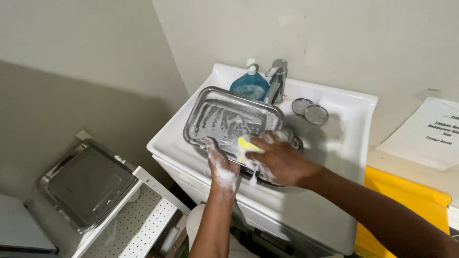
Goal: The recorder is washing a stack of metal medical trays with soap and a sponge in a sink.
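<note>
So the person is at a white sink (334, 138) set into a corner, with a rectangular metal tray (229, 119) propped at a tilt over the basin, its far edge up near the tap (277, 79). The tray's inside is streaked with suds. The left hand (222, 169), covered in foam, is closed on the tray's near rim and holds it up; its fingers curl over the edge, so the tips are hidden behind the metal. The right hand (279, 160) is closed around a yellow sponge (247, 145) and presses it against the tray's lower right corner. Only a small bit of the sponge pokes out past the fingers, and the rest is buried in the grip.

Behind the tray a blue soap bottle (249, 83) with a white pump stands just beside the tap, its lower half blocked by the tray's rim. Two small round metal discs (310, 111) lie on the sink's ledge to the right, maybe lids or strainers, hard to tell from this angle. The basin itself is almost fully covered by the tray and hands.

Down on the left a second metal tray (86, 184) sits beside a white perforated shelf (143, 217). A yellow bin (406, 200) is on the right, cut off by the frame, with a white paper sheet (425, 134) on the wall above it.
</note>
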